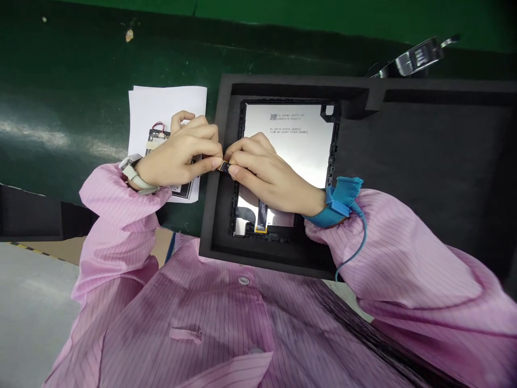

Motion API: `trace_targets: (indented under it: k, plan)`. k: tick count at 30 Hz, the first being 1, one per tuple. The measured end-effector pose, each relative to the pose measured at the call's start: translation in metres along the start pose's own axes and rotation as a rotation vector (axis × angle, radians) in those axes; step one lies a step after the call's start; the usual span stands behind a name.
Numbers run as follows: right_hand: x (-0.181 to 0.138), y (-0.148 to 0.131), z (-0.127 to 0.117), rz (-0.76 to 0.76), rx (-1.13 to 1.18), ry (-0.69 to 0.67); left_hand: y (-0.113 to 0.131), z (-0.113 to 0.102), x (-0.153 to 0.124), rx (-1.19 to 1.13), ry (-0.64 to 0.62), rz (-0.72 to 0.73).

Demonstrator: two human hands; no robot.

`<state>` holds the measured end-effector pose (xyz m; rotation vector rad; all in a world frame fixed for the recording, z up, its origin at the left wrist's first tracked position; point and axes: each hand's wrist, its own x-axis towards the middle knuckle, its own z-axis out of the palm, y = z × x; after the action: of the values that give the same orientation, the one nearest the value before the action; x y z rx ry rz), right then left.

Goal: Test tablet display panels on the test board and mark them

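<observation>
My left hand (183,152) and my right hand (271,173) meet at the left wall of a black foam tray, both with fingers pinched. Between their fingertips shows a small dark flex cable end (224,166) with a gold-coloured edge. Under my left hand, partly hidden, a circuit board (154,141) with red and black wires lies on white paper (167,102). Below my right hand a tablet screen assembly (301,143) with a silver back rests in the tray. A dark ribbon cable (262,216) runs along its lower part.
The black foam tray (210,215) has raised walls and a second compartment (416,161) on the right. Behind it, a shiny metal object (418,58) lies on the green table (72,108). A blue wrist strap (335,202) with a cord circles my right wrist.
</observation>
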<state>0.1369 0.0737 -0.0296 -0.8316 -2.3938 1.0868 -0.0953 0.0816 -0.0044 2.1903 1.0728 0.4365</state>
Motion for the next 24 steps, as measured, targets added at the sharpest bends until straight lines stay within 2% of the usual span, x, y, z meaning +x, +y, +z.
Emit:
trace_targets:
  k: [18, 24]
  plan:
    - [0.0, -0.001, 0.004, -0.01, -0.046, 0.035, -0.007, -0.004, 0.002, 0.084, 0.086, 0.018]
    - [0.003, -0.001, 0.01, -0.007, -0.071, 0.061, -0.01, 0.001, 0.002, 0.113, 0.101, 0.029]
